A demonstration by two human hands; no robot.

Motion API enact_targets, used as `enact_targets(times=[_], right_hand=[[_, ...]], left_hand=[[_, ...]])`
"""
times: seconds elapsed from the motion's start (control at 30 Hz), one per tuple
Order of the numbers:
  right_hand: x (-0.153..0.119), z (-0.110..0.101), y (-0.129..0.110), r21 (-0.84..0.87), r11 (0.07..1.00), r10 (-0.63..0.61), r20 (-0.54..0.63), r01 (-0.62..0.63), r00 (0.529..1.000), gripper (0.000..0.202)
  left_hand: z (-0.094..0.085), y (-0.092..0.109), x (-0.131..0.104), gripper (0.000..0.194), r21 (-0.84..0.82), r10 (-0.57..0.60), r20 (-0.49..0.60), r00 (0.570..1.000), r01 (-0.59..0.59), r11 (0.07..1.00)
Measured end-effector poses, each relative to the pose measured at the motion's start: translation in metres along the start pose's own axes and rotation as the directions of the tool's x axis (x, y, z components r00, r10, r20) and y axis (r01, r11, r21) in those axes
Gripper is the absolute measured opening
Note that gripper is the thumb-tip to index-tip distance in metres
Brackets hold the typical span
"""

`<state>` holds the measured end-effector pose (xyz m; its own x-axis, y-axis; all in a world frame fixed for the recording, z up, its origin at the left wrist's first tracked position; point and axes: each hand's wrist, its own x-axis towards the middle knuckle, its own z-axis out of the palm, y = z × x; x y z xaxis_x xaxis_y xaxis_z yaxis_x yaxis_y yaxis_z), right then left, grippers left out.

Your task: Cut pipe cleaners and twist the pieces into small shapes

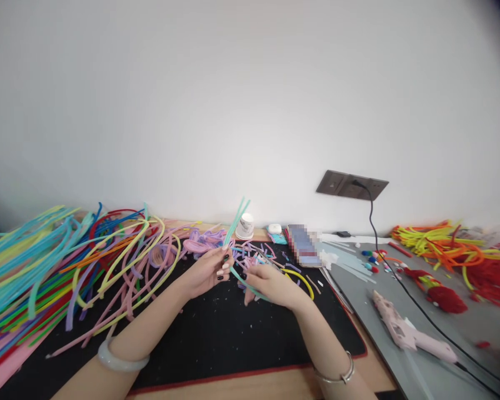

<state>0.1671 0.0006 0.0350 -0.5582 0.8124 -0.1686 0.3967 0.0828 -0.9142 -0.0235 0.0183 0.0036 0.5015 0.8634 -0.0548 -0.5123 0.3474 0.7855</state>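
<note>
My left hand (210, 270) is closed around a small bundle of mint-green pipe cleaners (234, 223), whose long ends stick up above the fingers. Just to its right, my right hand (270, 284) pinches the lower part of a mint-green strand that runs from the left hand down under its fingers. Both hands are raised over a black mat (216, 339) with a red edge. Behind them lie short cut pieces in pink, purple and blue, partly hidden by the fingers. A curved yellow pipe cleaner (302, 280) lies right of my right hand.
Piles of coloured pipe cleaners (62, 261) cover the left side. A white cup (246, 223) and a phone (303, 245) stand along the back. On the grey board at right lie a pink glue gun (412, 333), its black cord (394, 269), a red fuzzy figure (445, 297) and orange-red strands (450, 247).
</note>
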Motion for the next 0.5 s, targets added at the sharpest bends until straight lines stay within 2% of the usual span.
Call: enact_targets(times=[0.07,0.1,0.23,0.37,0.43,0.5], right_hand=[[0.003,0.008,0.003,0.035,0.994,0.103,0.116,-0.108,0.988,0.022],[0.004,0.01,0.004,0.061,0.989,0.126,0.126,-0.134,0.984,0.02],[0.004,0.014,0.01,0.132,0.986,0.101,0.016,-0.103,0.995,0.018],[-0.003,0.012,0.017,0.21,0.974,0.089,-0.032,-0.08,0.996,0.017],[-0.009,0.008,0.021,0.357,0.934,0.059,-0.077,-0.028,0.995,0.013],[-0.016,0.004,0.024,0.56,0.827,0.016,-0.127,0.058,0.992,0.025]], left_hand=[[0.002,-0.001,-0.001,0.021,0.017,0.026,-0.028,0.999,-0.026,1.0],[0.002,-0.002,-0.001,0.021,0.028,0.043,-0.043,0.998,-0.042,0.999],[0.001,-0.003,0.0,0.024,0.118,0.134,-0.135,0.982,-0.118,0.986],[-0.001,-0.004,0.002,0.027,0.186,0.2,-0.202,0.959,-0.162,0.969],[-0.001,-0.004,0.002,0.028,0.174,0.187,-0.202,0.961,-0.152,0.973],[0.0,-0.004,0.002,0.028,0.151,0.176,-0.205,0.963,-0.147,0.978]])
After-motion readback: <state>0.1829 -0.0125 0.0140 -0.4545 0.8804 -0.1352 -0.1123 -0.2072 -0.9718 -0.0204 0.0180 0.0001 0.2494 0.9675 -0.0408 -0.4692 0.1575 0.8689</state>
